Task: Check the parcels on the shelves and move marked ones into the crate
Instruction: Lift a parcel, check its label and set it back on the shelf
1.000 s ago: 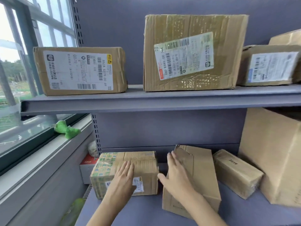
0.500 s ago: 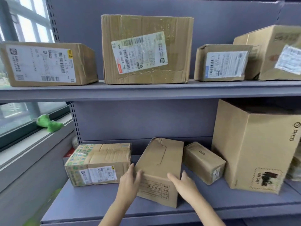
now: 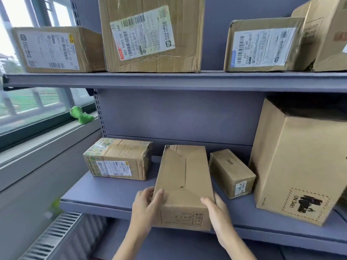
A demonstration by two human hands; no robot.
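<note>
Now both hands are on the plain box (image 3: pixel 185 186), where a second ago the left one rested on the taped parcel (image 3: pixel 117 159) and only the right touched this box.

Left to right, with the box as clock centre:
- Toy (image 3: pixel 81 115), green, on the sill at 10 o'clock, well clear.
- Taped parcel at 10 o'clock on the lower shelf (image 3: pixel 105 194), label facing out, no longer touched.
- Left hand (image 3: pixel 148 205) grips the box's near left corner, thumb on top, fingers curled round the side.
- Plain box, dead centre, near end overhanging the shelf lip. It has been swung round and drawn toward me; the printed end panel now faces out.
- Right hand (image 3: pixel 217 209) grips the near right corner, fingers wrapped down the side.
- Small box (image 3: pixel 231 172) at 2 o'clock, just beside, angled.
- Tall carton (image 3: pixel 293 166) at 3 o'clock, stamped low on its front.

Upper shelf at 12 o'clock: labelled parcels, untouched.

Reading: inspection has passed from the taped parcel to this box. No mark visible on its top or end yet; I judge the other faces need checking. Crate not in view.
</note>
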